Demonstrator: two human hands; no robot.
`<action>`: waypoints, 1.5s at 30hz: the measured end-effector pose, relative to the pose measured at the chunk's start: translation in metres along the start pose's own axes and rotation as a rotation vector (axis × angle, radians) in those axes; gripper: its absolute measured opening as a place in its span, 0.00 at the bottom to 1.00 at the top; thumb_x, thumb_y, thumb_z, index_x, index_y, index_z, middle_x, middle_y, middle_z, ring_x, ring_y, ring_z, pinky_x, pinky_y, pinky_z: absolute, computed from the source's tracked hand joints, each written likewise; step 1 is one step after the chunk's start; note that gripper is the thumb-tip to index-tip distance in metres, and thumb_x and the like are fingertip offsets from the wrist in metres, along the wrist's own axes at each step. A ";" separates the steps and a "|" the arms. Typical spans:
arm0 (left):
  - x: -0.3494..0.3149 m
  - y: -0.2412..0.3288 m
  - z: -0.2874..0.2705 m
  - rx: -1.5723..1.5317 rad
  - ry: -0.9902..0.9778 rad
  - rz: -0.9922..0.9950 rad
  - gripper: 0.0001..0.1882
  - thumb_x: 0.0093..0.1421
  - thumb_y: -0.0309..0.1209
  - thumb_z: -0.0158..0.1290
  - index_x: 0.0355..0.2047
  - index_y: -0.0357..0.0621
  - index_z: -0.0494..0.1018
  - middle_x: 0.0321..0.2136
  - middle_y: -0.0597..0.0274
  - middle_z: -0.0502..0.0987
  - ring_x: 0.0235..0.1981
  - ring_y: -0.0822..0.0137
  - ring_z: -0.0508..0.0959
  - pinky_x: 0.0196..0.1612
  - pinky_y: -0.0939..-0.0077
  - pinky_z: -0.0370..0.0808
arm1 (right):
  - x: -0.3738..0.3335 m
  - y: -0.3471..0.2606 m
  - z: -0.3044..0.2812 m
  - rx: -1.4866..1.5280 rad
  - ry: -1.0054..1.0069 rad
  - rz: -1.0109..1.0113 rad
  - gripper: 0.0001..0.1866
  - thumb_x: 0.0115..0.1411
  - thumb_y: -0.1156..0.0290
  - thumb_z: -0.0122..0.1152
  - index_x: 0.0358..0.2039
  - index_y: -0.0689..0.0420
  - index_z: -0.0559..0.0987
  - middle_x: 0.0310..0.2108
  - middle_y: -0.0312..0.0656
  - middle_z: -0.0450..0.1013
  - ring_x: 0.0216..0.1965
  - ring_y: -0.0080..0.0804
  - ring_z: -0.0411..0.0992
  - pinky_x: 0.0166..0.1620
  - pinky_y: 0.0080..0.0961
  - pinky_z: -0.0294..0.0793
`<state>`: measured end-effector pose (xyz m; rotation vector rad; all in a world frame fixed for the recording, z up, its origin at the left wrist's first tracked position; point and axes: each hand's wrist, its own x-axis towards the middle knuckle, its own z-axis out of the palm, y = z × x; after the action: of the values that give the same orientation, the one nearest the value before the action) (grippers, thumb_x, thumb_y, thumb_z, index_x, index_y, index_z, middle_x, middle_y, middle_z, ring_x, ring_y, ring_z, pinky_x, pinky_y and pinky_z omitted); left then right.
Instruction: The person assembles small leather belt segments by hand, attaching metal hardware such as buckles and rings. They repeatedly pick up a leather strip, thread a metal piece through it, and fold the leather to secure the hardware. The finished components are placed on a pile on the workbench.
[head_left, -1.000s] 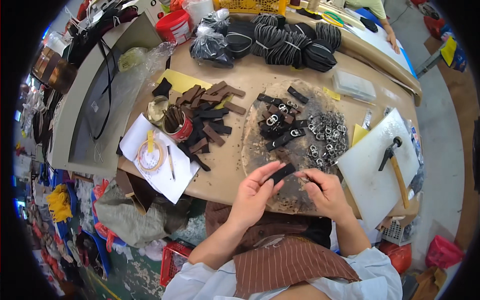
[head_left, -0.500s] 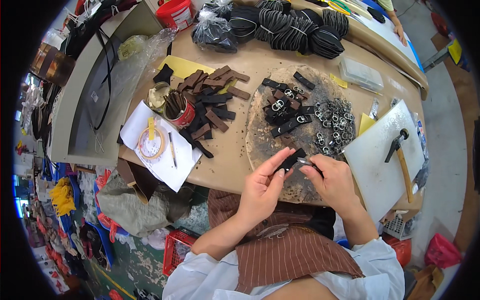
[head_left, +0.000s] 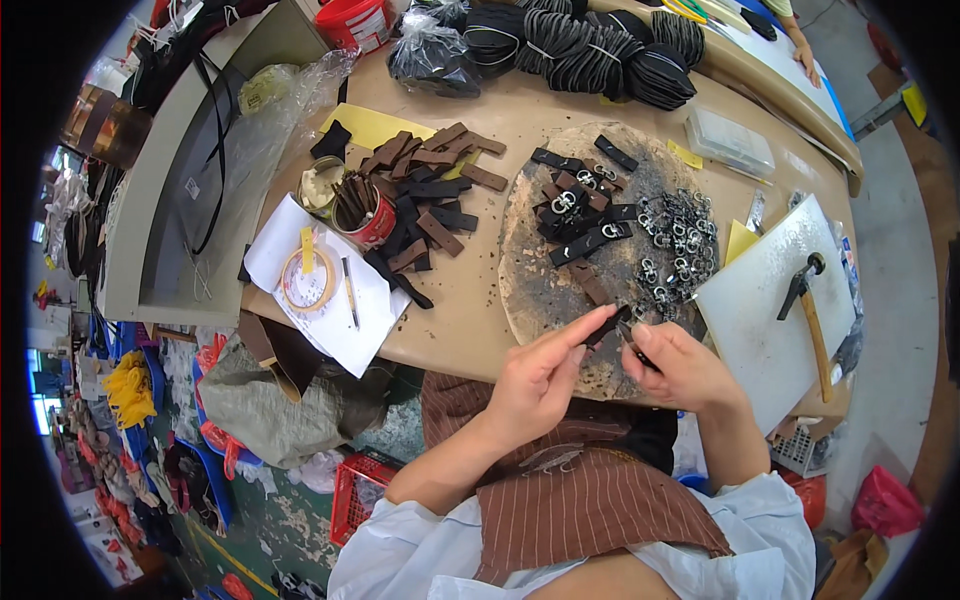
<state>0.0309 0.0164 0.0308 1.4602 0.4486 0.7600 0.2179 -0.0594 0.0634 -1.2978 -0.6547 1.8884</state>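
Observation:
Low over the near part of the round stained board [head_left: 520, 250], my left hand [head_left: 535, 385] pinches a short black strap piece [head_left: 607, 328] between thumb and straight fingers. My right hand [head_left: 690, 365] is curled around a small dark-handled tool [head_left: 640, 357]; its metal tip is at the strap piece, and its exact kind is partly hidden. Beyond my hands, black and brown strap pieces [head_left: 590, 243] with silver swivel clasps lie in a pile on the board. Several loose metal clasps [head_left: 685, 240] are heaped to their right.
Left of the board are loose brown and black strips [head_left: 440, 232], a red can [head_left: 368, 222] of brown sticks, and white paper [head_left: 345, 345] with a tape roll [head_left: 307, 280]. At right, a hammer [head_left: 812, 320] rests on a white slab [head_left: 745, 300]. Black cord bundles [head_left: 570, 48] line the back.
Both hands have shifted slightly right and nearer, with the strap piece and tool closer together. My left fingers have straightened over the piece, and the whole view has shifted a little.

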 end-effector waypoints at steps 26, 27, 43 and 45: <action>0.008 -0.005 0.008 -0.420 0.053 -0.182 0.23 0.61 0.17 0.35 0.58 0.35 0.55 0.56 0.47 0.61 0.53 0.67 0.67 0.52 0.75 0.67 | 0.010 0.009 0.019 -1.215 0.507 -0.689 0.12 0.53 0.63 0.60 0.27 0.58 0.72 0.19 0.46 0.71 0.21 0.44 0.71 0.22 0.34 0.68; 0.008 -0.004 0.007 -0.412 0.051 -0.183 0.23 0.61 0.17 0.35 0.58 0.35 0.55 0.55 0.47 0.62 0.53 0.67 0.67 0.52 0.76 0.67 | 0.010 0.009 0.018 -1.223 0.513 -0.698 0.12 0.53 0.62 0.60 0.27 0.58 0.72 0.19 0.46 0.71 0.21 0.44 0.71 0.21 0.34 0.68; 0.004 -0.004 0.006 -0.136 -0.114 -0.031 0.23 0.62 0.18 0.33 0.58 0.37 0.56 0.54 0.50 0.64 0.56 0.64 0.64 0.56 0.73 0.63 | 0.000 0.007 -0.004 -0.323 -0.034 -0.020 0.13 0.61 0.65 0.47 0.26 0.62 0.73 0.17 0.35 0.67 0.20 0.25 0.65 0.26 0.21 0.65; 0.004 -0.002 0.012 -0.352 -0.025 -0.145 0.23 0.62 0.18 0.33 0.58 0.38 0.55 0.55 0.50 0.63 0.56 0.64 0.64 0.56 0.71 0.63 | -0.003 -0.001 0.010 -0.561 0.096 -0.289 0.12 0.60 0.66 0.49 0.27 0.62 0.73 0.19 0.32 0.66 0.22 0.18 0.63 0.28 0.17 0.64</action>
<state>0.0428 0.0105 0.0308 1.0952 0.3753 0.6651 0.2097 -0.0614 0.0698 -1.5206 -1.3081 1.4447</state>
